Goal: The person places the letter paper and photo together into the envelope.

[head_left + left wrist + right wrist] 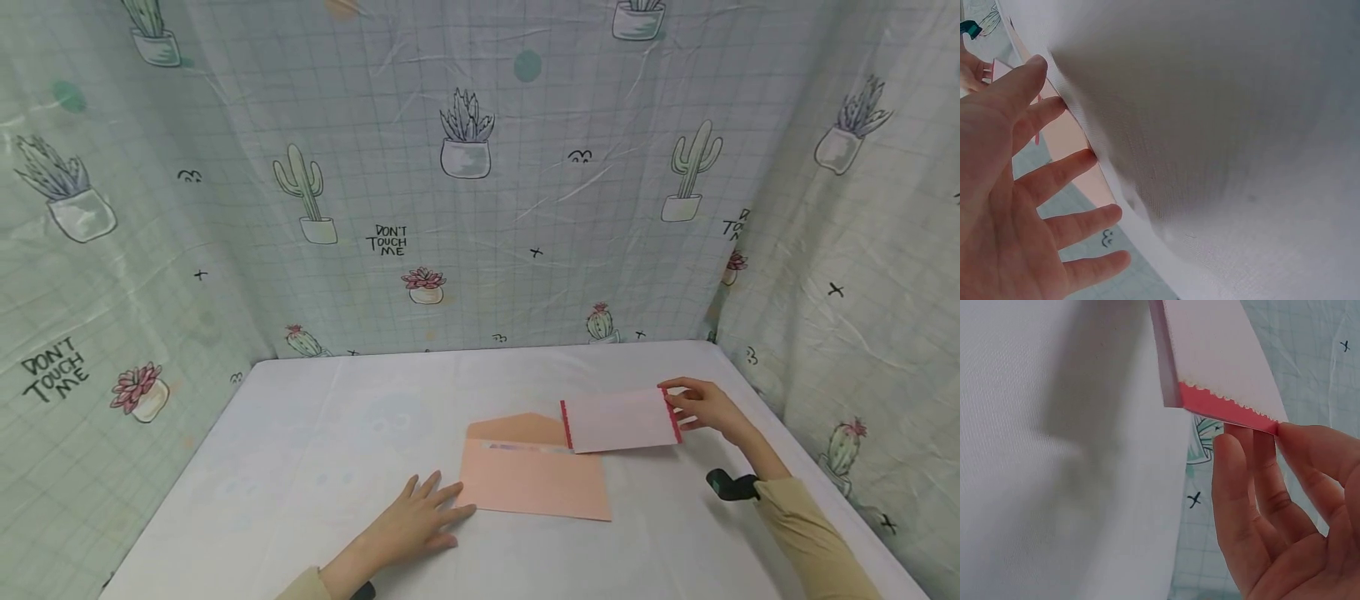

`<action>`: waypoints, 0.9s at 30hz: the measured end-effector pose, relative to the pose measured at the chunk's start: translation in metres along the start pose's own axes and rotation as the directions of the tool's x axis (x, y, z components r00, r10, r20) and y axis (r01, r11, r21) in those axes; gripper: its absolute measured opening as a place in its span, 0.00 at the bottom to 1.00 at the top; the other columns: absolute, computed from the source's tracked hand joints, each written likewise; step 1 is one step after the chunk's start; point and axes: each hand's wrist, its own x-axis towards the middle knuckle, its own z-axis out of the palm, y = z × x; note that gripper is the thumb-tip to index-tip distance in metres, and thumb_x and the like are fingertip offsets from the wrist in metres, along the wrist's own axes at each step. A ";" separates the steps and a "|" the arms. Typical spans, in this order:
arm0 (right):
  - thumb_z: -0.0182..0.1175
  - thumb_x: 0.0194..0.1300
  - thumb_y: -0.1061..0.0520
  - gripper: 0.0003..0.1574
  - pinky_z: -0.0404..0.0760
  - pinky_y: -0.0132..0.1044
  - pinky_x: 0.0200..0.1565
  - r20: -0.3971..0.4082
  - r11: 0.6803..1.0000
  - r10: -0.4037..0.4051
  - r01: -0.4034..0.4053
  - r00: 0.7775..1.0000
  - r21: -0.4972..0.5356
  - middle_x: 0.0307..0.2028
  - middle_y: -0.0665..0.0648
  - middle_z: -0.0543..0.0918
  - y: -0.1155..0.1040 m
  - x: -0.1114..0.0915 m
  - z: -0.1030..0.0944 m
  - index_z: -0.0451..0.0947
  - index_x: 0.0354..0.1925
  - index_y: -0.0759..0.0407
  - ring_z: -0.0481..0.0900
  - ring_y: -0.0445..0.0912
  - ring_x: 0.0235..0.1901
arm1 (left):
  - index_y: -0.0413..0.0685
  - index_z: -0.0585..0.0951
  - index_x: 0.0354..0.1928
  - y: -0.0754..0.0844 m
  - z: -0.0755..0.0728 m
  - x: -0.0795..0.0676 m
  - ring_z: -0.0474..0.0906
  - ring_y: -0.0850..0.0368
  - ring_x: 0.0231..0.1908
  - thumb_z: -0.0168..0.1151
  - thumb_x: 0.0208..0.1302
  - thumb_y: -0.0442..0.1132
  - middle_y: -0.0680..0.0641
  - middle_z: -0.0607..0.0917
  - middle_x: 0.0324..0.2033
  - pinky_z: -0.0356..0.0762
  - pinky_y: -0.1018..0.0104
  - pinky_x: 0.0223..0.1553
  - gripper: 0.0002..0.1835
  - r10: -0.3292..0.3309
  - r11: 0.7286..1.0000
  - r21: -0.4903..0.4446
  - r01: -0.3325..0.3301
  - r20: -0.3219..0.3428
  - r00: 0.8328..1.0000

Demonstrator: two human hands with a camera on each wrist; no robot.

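A peach envelope lies on the white table with its flap spread out at the far side. A strip of something pale and patterned shows at its mouth. My left hand rests at the envelope's lower left corner, fingers spread; in the left wrist view, fingertips touch along its edge. To the right, my right hand pinches the right end of a pale pink card with red scalloped ends. The card is raised and tilted, its left end overlapping the envelope. The right wrist view shows its red end at the fingertips.
The white table extends to the left and in front. Curtains printed with cacti stand behind it and on both sides. A dark wrist camera sits at my right wrist.
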 end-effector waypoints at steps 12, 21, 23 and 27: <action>0.53 0.63 0.53 0.27 0.81 0.41 0.34 -0.063 0.997 -0.070 0.067 0.996 -0.038 0.43 0.69 0.77 -0.003 0.009 0.012 0.66 0.57 0.66 0.81 0.46 0.33 | 0.67 0.68 0.60 0.001 0.001 0.001 0.64 0.37 0.59 0.49 0.59 0.58 0.48 0.69 0.61 0.66 0.39 0.52 0.25 -0.002 1.000 -0.015 0.002 0.003 1.000; 0.54 0.62 0.56 0.22 0.82 0.41 0.32 -0.070 0.995 -0.087 0.083 0.994 -0.056 0.38 0.68 0.79 -0.009 0.015 0.022 0.69 0.52 0.66 0.82 0.49 0.32 | 0.67 0.68 0.60 0.001 0.004 0.001 0.64 0.36 0.59 0.46 0.60 0.60 0.48 0.69 0.61 0.66 0.39 0.51 0.25 0.002 1.000 -0.020 -0.002 -0.007 1.000; 0.54 0.62 0.56 0.22 0.82 0.41 0.32 -0.064 0.994 -0.092 0.089 0.994 -0.060 0.38 0.67 0.79 -0.009 0.016 0.023 0.70 0.52 0.66 0.82 0.49 0.32 | 0.67 0.68 0.59 0.002 0.004 0.001 0.64 0.36 0.59 0.45 0.59 0.62 0.47 0.69 0.61 0.66 0.39 0.51 0.26 0.004 1.000 -0.021 -0.004 -0.013 1.000; 0.54 0.62 0.58 0.21 0.82 0.40 0.31 -0.055 0.993 -0.106 0.103 0.993 -0.063 0.38 0.67 0.80 -0.009 0.020 0.026 0.70 0.52 0.66 0.82 0.49 0.32 | 0.66 0.69 0.59 0.003 0.004 0.000 0.65 0.36 0.58 0.46 0.53 0.66 0.47 0.70 0.60 0.68 0.40 0.49 0.31 0.022 1.000 0.014 -0.021 -0.041 0.999</action>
